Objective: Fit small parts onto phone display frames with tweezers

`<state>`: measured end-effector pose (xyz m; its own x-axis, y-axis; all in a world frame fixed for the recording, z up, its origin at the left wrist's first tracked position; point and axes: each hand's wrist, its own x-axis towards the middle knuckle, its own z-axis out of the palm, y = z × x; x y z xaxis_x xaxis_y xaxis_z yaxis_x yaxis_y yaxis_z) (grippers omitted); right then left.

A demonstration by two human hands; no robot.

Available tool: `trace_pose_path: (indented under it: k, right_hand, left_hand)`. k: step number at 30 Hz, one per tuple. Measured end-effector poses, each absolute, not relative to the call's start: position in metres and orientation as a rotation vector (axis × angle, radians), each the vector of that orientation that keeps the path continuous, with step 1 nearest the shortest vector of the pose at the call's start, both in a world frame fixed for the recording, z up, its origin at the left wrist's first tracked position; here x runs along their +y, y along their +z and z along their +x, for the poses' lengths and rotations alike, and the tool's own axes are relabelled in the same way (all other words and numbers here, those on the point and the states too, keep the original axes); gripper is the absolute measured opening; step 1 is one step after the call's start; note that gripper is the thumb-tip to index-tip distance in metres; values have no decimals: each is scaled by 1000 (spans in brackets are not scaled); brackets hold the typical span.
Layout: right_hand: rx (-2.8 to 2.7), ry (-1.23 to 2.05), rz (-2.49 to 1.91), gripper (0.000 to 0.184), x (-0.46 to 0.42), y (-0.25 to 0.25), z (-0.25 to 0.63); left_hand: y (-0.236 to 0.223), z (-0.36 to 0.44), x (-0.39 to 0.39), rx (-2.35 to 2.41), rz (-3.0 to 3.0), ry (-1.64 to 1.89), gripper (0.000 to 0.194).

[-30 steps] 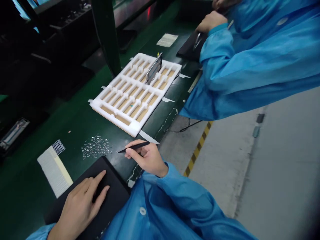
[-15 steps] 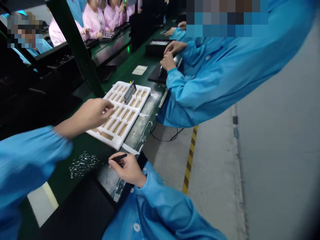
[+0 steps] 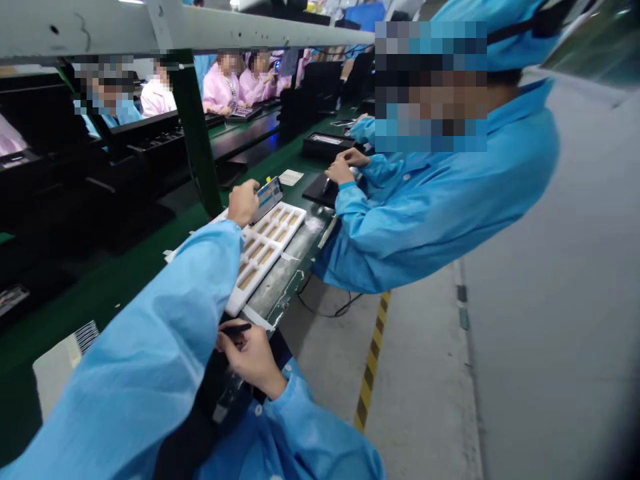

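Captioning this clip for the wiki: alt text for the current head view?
A person's left hand is at an upright flat frame toward the far end of a white slotted tray, grip unclear. The right hand holds a dark pen-like tool. Farther along the green bench, a co-worker in blue works.

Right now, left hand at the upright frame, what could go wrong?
The left hand is at the edge of the upright frame; its grip isn't clear, so the frame could slip against the white tray.
The left sleeve hides part of the tray and might brush it.
The right hand holds a dark slim tool close to that sleeve and could snag it.
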<state>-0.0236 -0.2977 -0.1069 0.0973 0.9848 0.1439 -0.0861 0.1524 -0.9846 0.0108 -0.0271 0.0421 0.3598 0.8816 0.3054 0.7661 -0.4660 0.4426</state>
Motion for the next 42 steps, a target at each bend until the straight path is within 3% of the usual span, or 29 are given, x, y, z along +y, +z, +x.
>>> trace_pose_path:
  k: [4, 8, 13, 17, 21, 26, 33, 42]
  right_hand:
    - [-1105, 1102, -1085, 17, -301, -111, -24]
    - [-1086, 1144, -1068, 22, -304, -112, -21]
    - [-1035, 1232, -1040, 36, -303, -106, -15]
    - [-994, 1323, -1066, 41, -299, -97, -10]
    - [-995, 1285, -1100, 40, -298, -86, -7]
    - [-1117, 1240, -1090, 25, -312, -63, -11]
    - [-1283, 1301, -991, 13, -336, -33, -30]
    - [-1476, 1453, -1010, 9, -331, -55, -59]
  left_hand:
    - [77, -56, -59, 1409, 2459, 912, 42]
    - [90, -155, -152, 1291, 2566, 1012, 38]
    - [67, -261, -289, 1441, 2408, 649, 45]
    - [34, -305, -348, 1473, 2232, 463, 47]
    - [8, -317, -365, 1412, 2176, 351, 52]
    - [2, -314, -365, 1350, 2271, 303, 57]
    - [-11, -309, -350, 1323, 2172, 381, 42]
    - [-31, -308, -341, 1361, 1801, 307, 36]
